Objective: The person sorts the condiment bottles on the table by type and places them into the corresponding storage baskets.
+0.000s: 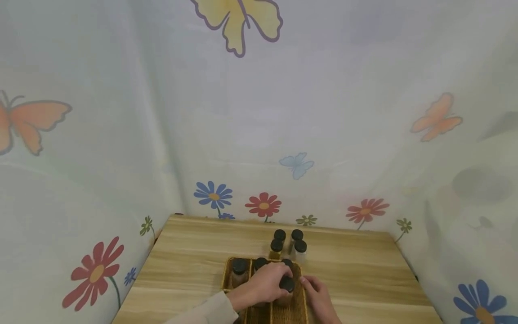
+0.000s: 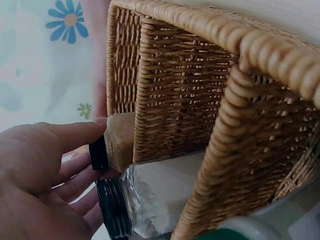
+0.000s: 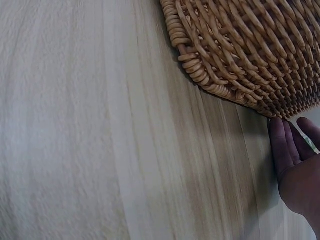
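My left hand (image 1: 262, 284) reaches over a divided wicker basket (image 2: 186, 21) and grips a jar (image 1: 287, 284) by its black lid. In the left wrist view, thumb and fingers lie around that lid; the brownish jar (image 2: 121, 134) sits partly inside a compartment. Beside it, a clear jar (image 2: 160, 187) with pale contents and a black lid occupies the neighbouring compartment. My right hand (image 1: 321, 299) rests at the basket's right side; the right wrist view shows its nearly straight fingers (image 3: 281, 145) touching the woven wall (image 3: 250, 55) low down.
Several black-lidded jars (image 1: 300, 246) stand on the wooden table (image 1: 356, 265) just behind the basket. Another dark-lidded jar (image 1: 239, 266) is in the basket's back left compartment. A curtain (image 1: 259, 130) printed with flowers and butterflies surrounds the table's back and sides.
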